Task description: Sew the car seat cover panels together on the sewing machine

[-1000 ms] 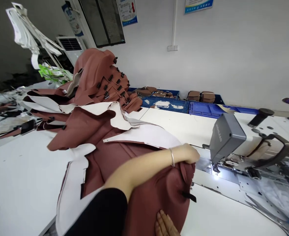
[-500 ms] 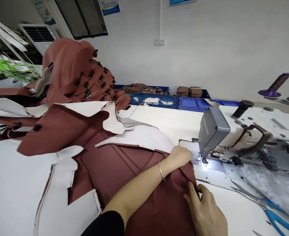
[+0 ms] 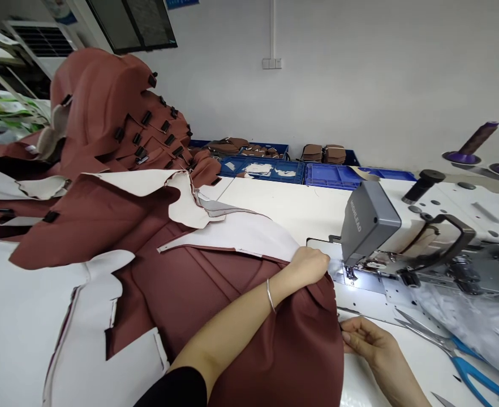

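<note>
A large reddish-brown piece of material (image 3: 181, 282) with white-backed edges lies over the table. My left hand (image 3: 311, 265), a bracelet at its wrist, is closed on the material's right edge, left of the sewing machine's lit needle area. Lower down, my right hand (image 3: 370, 342) pinches at the right edge of the same material, its fingertips against the border. The sewing machine (image 3: 370, 220) stands at the right, its presser foot (image 3: 350, 273) near my left hand but not touching the material.
Scissors with blue handles (image 3: 453, 347) lie at the right, beside whitish translucent plastic (image 3: 474, 322). A tall pile of clipped brown pieces (image 3: 100, 107) rises at the left. Blue crates (image 3: 332, 174) stand behind the table, and thread cones (image 3: 478, 141) are at the far right.
My right hand has turned and shifted slightly right, now pinching the edge from its right side. My left hand keeps its grip. The view has shifted a little.
</note>
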Demonstrator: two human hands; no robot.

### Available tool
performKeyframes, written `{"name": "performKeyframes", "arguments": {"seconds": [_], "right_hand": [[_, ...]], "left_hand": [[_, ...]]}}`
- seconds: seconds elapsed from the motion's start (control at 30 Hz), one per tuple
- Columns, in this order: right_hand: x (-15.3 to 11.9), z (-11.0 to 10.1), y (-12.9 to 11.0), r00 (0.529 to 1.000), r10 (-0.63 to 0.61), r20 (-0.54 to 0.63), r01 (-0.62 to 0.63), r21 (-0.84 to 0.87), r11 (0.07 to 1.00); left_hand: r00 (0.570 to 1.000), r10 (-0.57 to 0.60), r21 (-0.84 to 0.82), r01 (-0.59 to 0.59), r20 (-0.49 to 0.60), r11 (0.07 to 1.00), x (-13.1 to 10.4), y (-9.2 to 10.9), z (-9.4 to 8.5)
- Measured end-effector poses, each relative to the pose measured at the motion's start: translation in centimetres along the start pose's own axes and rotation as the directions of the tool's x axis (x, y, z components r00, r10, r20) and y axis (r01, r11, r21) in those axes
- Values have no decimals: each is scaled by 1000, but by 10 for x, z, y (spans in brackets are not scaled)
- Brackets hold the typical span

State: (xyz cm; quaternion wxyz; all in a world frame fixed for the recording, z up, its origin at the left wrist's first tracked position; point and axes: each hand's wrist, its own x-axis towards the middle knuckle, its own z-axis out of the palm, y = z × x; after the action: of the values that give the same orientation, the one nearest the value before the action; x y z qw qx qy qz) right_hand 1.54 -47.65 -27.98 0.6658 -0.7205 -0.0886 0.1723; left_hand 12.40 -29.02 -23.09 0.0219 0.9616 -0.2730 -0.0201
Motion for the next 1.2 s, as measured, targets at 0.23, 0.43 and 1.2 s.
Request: {"name": "performKeyframes", "arguments": {"seconds": [0.23, 0.43, 1.2], "right_hand": [[5, -3, 8, 942, -328, 75, 319, -505, 802], [12, -5, -18, 644, -512, 569, 655, -755, -15], [18, 30, 28, 485, -693, 534, 518, -814, -264]], "left_hand": [[1000, -2, -5, 2, -4, 1000, 1, 0, 3], [1000, 5, -11, -5, 29, 1000, 3, 2, 10], [964, 20, -280, 57, 265, 958, -19, -74, -62]]}}
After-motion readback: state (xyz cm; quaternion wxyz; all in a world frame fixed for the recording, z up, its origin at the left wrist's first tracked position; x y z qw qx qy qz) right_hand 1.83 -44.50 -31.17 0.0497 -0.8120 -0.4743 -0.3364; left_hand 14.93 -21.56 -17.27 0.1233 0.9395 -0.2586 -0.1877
